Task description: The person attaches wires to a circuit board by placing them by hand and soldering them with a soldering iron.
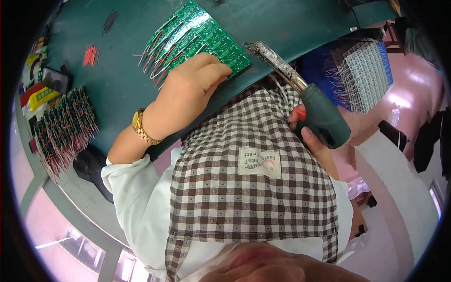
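A green circuit board panel (221, 41) lies on the dark green table, with red, black and white wires (162, 57) standing off its left side. My left hand (188, 89), with a gold watch at the wrist, rests over the panel's near edge. Its fingers are curled together in a pinch, and whatever is between the fingertips is hidden by the hand. In my right hand (314, 134) is a soldering gun (326, 115) with a dark green body and a red trigger. The worn metal barrel tilts up to the left, and its tip stands just right of the panel, apart from it.
Red wires (90, 55) and dark wires (110, 21) lie on the table at the left. Wired boards (66, 124) are stacked at the left edge, near a yellow package (43, 97). More wired panels (364, 75) sit at right on a blue surface (312, 70).
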Demonstrator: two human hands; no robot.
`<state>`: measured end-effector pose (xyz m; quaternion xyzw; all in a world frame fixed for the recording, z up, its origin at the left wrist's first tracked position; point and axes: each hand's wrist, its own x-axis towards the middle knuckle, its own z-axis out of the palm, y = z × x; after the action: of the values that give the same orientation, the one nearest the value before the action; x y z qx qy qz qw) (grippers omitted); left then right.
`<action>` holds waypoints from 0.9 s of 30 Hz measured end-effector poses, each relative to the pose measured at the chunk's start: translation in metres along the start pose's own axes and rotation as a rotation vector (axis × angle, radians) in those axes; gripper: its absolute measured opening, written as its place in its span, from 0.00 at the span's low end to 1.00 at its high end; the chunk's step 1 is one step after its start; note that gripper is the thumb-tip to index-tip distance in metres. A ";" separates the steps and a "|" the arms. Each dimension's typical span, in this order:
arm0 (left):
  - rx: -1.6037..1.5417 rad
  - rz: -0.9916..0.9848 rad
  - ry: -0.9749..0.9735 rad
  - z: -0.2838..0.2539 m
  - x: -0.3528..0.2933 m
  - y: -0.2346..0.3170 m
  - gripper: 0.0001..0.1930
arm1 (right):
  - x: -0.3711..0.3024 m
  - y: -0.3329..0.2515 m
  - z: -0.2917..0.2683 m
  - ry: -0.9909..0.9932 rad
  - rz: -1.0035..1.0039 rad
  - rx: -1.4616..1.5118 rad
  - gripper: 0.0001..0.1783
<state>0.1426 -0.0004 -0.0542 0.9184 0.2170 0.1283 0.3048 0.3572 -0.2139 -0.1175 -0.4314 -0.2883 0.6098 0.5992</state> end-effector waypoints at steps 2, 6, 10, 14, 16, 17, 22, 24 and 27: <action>0.047 0.001 -0.086 -0.001 -0.003 0.000 0.10 | -0.003 0.002 0.000 0.014 0.001 0.000 0.20; 0.159 0.072 -0.167 -0.006 -0.009 0.008 0.10 | -0.004 0.004 0.000 0.040 0.004 0.013 0.21; 0.317 0.142 -0.182 -0.008 -0.009 0.015 0.06 | -0.003 0.004 -0.006 -0.045 -0.012 -0.025 0.22; 0.215 -0.039 -0.057 -0.006 -0.005 0.013 0.05 | -0.007 0.006 -0.006 -0.003 0.029 -0.052 0.22; 0.128 -0.146 -0.011 -0.006 -0.006 0.009 0.05 | -0.006 0.006 -0.004 0.003 0.029 -0.051 0.21; 0.101 -0.180 -0.007 -0.006 -0.007 0.007 0.05 | -0.004 0.006 -0.003 -0.011 0.017 -0.043 0.21; 0.069 -0.326 0.035 0.001 -0.017 -0.006 0.05 | 0.006 0.002 0.000 -0.056 0.037 0.007 0.23; 0.055 -0.287 0.087 0.007 -0.022 -0.010 0.05 | 0.005 -0.002 0.000 -0.043 0.077 0.037 0.23; 0.031 -0.193 0.170 0.013 -0.027 -0.018 0.05 | 0.002 -0.006 -0.001 -0.048 0.045 -0.059 0.22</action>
<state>0.1185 -0.0071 -0.0782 0.8837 0.3314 0.1724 0.2819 0.3613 -0.2117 -0.1135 -0.4404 -0.3105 0.6247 0.5652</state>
